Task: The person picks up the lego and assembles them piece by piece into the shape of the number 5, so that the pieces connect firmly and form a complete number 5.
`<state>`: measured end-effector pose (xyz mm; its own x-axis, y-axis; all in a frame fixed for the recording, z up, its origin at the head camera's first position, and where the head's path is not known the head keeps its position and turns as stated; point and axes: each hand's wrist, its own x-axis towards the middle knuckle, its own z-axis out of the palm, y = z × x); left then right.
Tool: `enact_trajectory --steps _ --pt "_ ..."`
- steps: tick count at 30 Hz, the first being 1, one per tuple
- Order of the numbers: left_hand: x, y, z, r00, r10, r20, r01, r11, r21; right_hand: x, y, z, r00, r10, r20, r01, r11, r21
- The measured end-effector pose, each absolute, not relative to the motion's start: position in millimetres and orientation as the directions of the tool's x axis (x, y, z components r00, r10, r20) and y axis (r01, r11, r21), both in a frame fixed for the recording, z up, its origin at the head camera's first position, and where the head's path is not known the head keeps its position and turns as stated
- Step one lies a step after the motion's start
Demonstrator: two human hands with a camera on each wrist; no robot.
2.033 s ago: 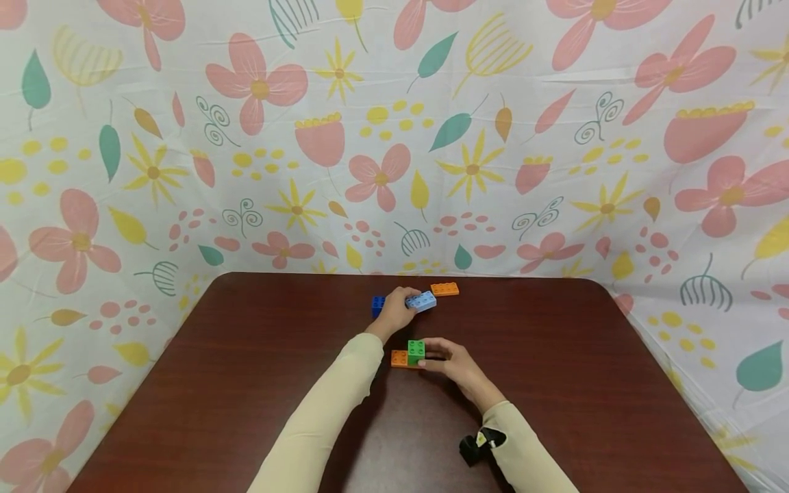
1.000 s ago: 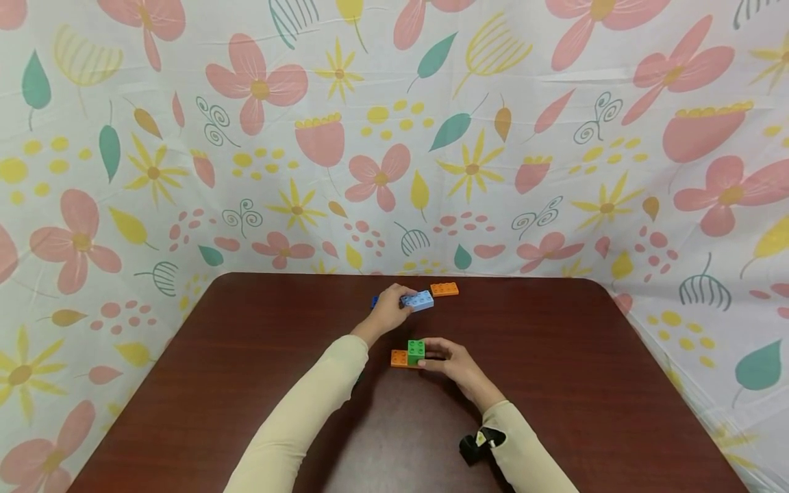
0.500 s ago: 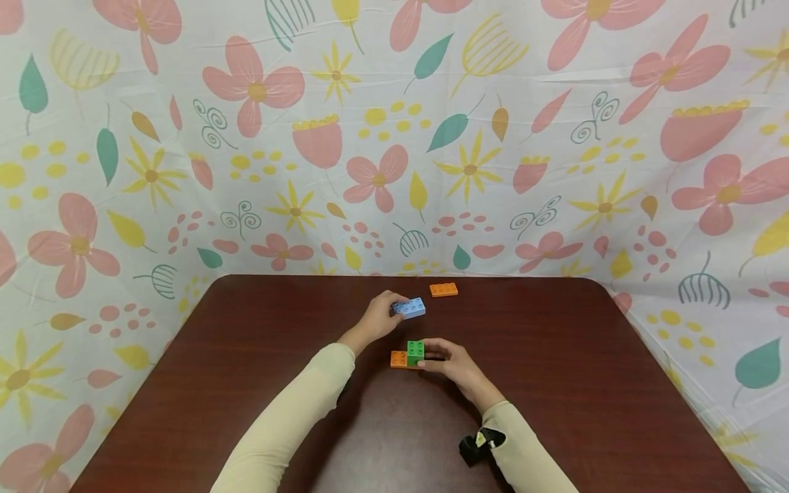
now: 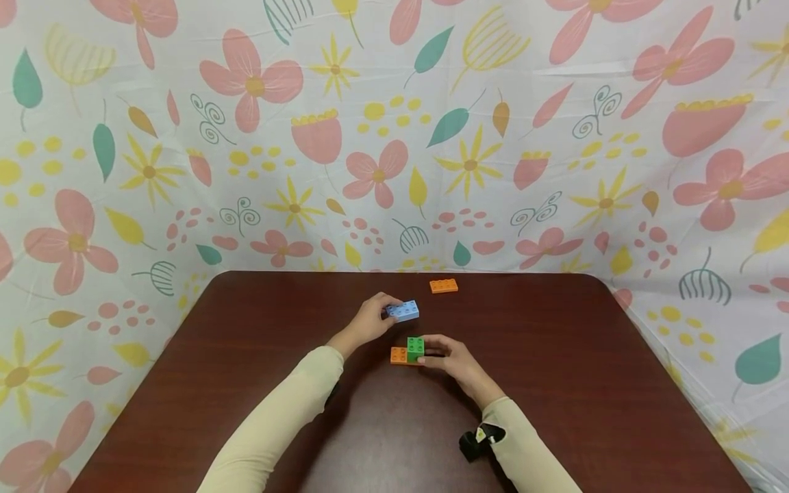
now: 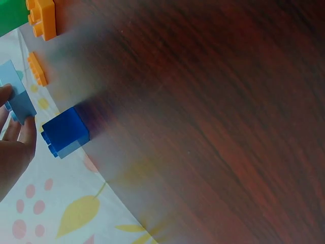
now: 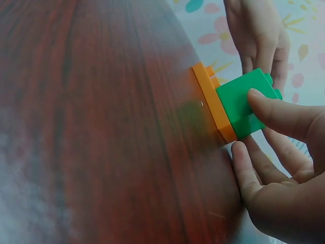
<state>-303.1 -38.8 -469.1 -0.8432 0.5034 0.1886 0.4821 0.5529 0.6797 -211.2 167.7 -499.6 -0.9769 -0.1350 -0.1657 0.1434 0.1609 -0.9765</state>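
My left hand point(image 4: 368, 320) pinches one end of a light blue toy brick point(image 4: 404, 311) between thumb and fingers; the left wrist view shows this brick point(image 5: 21, 101) too. Nearer to me, a green brick point(image 4: 416, 347) sits on the right part of a flat orange brick point(image 4: 398, 355) on the table. My right hand point(image 4: 459, 363) grips the green brick from the right. In the right wrist view the thumb lies on the green brick's side point(image 6: 238, 99), and one fingertip is right at the end of the orange brick point(image 6: 213, 104).
Another flat orange brick point(image 4: 444, 285) lies near the far edge of the brown table point(image 4: 524, 329). A dark blue brick point(image 5: 66, 131) stands on the table in the left wrist view; the left hand hides it in the head view. A flowered cloth point(image 4: 382, 205) hangs behind.
My left hand has drawn the light blue brick left and toward me, away from the far orange brick. The dark blue brick has gone out of sight behind that hand. My right hand keeps its place.
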Motion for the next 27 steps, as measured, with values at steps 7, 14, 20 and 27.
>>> enact_trajectory --steps 7,14,20,27 --pt "-299.4 -44.4 -465.9 -0.837 0.512 0.193 0.481 0.519 0.707 -204.4 165.0 -484.2 -0.975 -0.139 -0.175 0.151 0.166 -0.975" --pt "-295.3 -53.3 -469.0 -0.824 0.531 0.195 0.5 0.524 0.69 -214.6 167.5 -505.0 -0.979 -0.106 -0.174 0.155 0.164 -0.974" --pt "-290.6 -62.5 -473.2 -0.818 0.543 0.189 0.5 0.509 0.701 -214.7 167.8 -505.2 -0.979 -0.111 -0.173 0.153 0.166 -0.974" --pt "-289.6 -70.9 -479.8 -0.816 0.55 0.178 0.497 0.509 0.703 -214.4 168.2 -505.2 -0.979 -0.113 -0.168 0.148 0.164 -0.975"
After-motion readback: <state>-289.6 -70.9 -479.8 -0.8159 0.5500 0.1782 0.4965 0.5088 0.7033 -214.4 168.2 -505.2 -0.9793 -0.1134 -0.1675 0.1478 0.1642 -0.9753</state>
